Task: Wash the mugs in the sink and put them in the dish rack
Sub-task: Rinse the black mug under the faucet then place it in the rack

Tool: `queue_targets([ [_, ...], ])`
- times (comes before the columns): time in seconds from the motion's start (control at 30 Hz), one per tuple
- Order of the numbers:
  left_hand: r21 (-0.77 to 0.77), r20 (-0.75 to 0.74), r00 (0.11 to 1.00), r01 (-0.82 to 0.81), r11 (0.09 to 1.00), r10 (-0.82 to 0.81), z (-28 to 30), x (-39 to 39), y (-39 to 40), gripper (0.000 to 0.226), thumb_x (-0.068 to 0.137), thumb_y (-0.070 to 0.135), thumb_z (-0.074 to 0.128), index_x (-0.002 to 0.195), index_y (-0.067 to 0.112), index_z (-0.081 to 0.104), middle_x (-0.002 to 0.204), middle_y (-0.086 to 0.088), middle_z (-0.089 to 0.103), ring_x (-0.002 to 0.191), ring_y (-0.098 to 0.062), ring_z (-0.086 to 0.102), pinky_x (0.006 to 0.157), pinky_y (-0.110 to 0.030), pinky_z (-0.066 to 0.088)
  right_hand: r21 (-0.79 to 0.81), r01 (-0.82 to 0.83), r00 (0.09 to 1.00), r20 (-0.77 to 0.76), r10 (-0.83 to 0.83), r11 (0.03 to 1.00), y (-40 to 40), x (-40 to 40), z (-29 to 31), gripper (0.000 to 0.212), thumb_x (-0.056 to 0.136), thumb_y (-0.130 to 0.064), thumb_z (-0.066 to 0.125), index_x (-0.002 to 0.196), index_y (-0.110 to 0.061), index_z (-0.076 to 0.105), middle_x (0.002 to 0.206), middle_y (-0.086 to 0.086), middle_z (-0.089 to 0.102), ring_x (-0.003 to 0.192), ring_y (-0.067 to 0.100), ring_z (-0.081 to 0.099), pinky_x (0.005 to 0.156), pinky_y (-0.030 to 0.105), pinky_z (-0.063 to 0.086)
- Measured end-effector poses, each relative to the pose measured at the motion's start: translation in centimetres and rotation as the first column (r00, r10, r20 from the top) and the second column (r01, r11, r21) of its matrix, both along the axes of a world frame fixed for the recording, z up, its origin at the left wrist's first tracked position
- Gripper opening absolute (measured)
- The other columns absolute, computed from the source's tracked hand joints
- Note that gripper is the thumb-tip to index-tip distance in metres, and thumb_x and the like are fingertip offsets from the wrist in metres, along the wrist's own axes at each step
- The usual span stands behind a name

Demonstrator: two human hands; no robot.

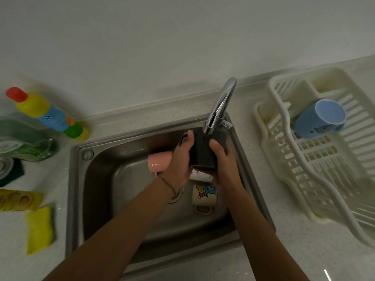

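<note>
- Both grips wrap the black mug (203,153) under the tap (220,104): left hand (179,159) and right hand (223,159) on either side.
- Done: blue mug (318,118) sits in the rack (284,159), right of the tap.
- Left: pink mug (158,163) and cartoon mug (204,197) below the tap.
- Water flow unclear; a white item under the black mug is half hidden.

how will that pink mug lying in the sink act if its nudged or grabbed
The pink mug lies on its side on the steel sink floor, so a nudge would probably roll it. It shows a glossy highlight and may be wet, so likely slippery. It looks rigid, perhaps ceramic, so knocks could chip it.
</note>
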State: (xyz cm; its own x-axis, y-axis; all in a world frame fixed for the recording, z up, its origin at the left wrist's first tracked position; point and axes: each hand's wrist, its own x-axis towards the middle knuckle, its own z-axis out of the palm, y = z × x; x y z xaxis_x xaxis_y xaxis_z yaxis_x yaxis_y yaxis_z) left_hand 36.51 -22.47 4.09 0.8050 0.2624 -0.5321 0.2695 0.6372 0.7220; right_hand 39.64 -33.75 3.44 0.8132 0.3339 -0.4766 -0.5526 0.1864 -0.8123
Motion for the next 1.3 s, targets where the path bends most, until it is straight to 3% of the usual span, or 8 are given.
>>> queue_targets([
  [0.3, 0.274, 0.050, 0.997, -0.065, 0.960, 0.053, -0.2, -0.6, 0.2, 0.070, 0.090, 0.061, 0.054, 0.135, 0.007, 0.051, 0.130, -0.022, 0.064, 0.117, -0.031, 0.067, 0.099, -0.044, 0.057, -0.352, 0.034, 0.922, 0.373, 0.106, 0.935, 2.4, -0.3, -0.1, 0.085, 0.088, -0.040, 0.075, 0.157, -0.031, 0.026, 0.130, -0.015, 0.059, 0.108, -0.004, 0.063, 0.088, 0.015, 0.054],
  [0.47, 0.308, 0.055, 0.998, -0.049, 0.950, 0.034, -0.4, -1.1, 0.5, 0.062, 0.090, 0.061, 0.046, 0.131, 0.014, 0.047, 0.129, -0.020, 0.062, 0.117, -0.034, 0.065, 0.091, -0.043, 0.060, -0.556, 0.028, 0.855, 0.443, 0.268, 0.831, 3.2, 0.0, -0.3, 0.074, 0.085, -0.068, 0.060, 0.146, -0.031, 0.038, 0.124, -0.007, 0.061, 0.106, 0.005, 0.066, 0.088, 0.032, 0.060],
  [0.6, 0.254, 0.044, 0.999, -0.038, 0.967, 0.028, -0.2, -1.4, 0.7, 0.062, 0.086, 0.060, 0.042, 0.134, 0.022, 0.042, 0.127, -0.009, 0.061, 0.109, -0.024, 0.067, 0.067, -0.028, 0.060, -0.607, 0.096, 0.788, 0.530, 0.312, 0.789, 3.4, -0.2, 0.1, 0.034, 0.101, -0.054, 0.041, 0.123, -0.028, 0.050, 0.110, -0.005, 0.057, 0.089, 0.007, 0.061, 0.078, 0.039, 0.058],
  [0.73, 0.271, 0.039, 0.999, -0.035, 0.962, 0.026, -0.6, -2.0, 0.0, 0.031, 0.092, 0.055, 0.039, 0.117, 0.037, 0.040, 0.127, -0.006, 0.056, 0.102, -0.017, 0.067, 0.064, -0.033, 0.061, -0.661, 0.099, 0.866, 0.426, 0.263, 0.744, 4.3, 1.1, -0.2, 0.040, 0.104, -0.049, 0.032, 0.100, -0.018, 0.058, 0.082, 0.001, 0.061, 0.072, 0.017, 0.060, 0.074, 0.054, 0.055],
  [0.87, 0.239, 0.017, 0.998, -0.065, 0.969, 0.063, -0.7, -2.1, 0.0, 0.018, 0.102, 0.050, 0.036, 0.115, 0.039, 0.041, 0.128, -0.004, 0.056, 0.105, -0.017, 0.066, 0.064, -0.030, 0.060, -0.869, 0.081, 0.781, 0.359, 0.511, 0.488, 5.2, 1.4, 1.1, 0.042, 0.107, -0.045, 0.027, 0.113, -0.016, 0.056, 0.084, 0.001, 0.059, 0.087, 0.024, 0.064, 0.069, 0.037, 0.049],
  [1.1, 0.235, -0.036, 0.989, -0.129, 0.963, 0.142, 0.6, -1.7, 0.7, 0.042, 0.105, 0.038, 0.046, 0.133, 0.006, 0.045, 0.110, -0.006, 0.065, 0.076, -0.001, 0.073, 0.058, -0.022, 0.058, -0.917, 0.112, 0.687, 0.350, 0.637, 0.382, 5.6, 1.1, 1.1, 0.058, 0.099, -0.060, 0.018, 0.131, -0.022, 0.046, 0.117, 0.011, 0.056, 0.095, 0.026, 0.062, 0.074, 0.040, 0.054],
  [1.2, 0.287, -0.006, 0.999, -0.031, 0.957, 0.034, 0.6, -2.3, 0.4, 0.035, 0.106, 0.043, 0.037, 0.132, 0.019, 0.037, 0.115, -0.006, 0.062, 0.078, -0.006, 0.074, 0.077, -0.052, 0.063, -0.789, -0.064, 0.917, 0.195, 0.347, 0.611, 5.4, 2.8, 1.4, 0.059, 0.098, -0.065, 0.024, 0.094, -0.018, 0.058, 0.098, 0.011, 0.067, 0.091, 0.030, 0.065, 0.089, 0.050, 0.054],
  [1.3, 0.299, -0.004, 0.997, -0.072, 0.952, 0.077, 0.4, -2.3, -0.1, 0.022, 0.109, 0.039, 0.035, 0.125, 0.025, 0.036, 0.119, -0.003, 0.059, 0.086, -0.012, 0.073, 0.079, -0.056, 0.062, -0.791, -0.037, 0.902, 0.237, 0.362, 0.610, 5.6, 2.2, 1.7, 0.050, 0.103, -0.058, 0.024, 0.087, -0.022, 0.054, 0.092, 0.009, 0.066, 0.085, 0.026, 0.064, 0.084, 0.047, 0.053],
])
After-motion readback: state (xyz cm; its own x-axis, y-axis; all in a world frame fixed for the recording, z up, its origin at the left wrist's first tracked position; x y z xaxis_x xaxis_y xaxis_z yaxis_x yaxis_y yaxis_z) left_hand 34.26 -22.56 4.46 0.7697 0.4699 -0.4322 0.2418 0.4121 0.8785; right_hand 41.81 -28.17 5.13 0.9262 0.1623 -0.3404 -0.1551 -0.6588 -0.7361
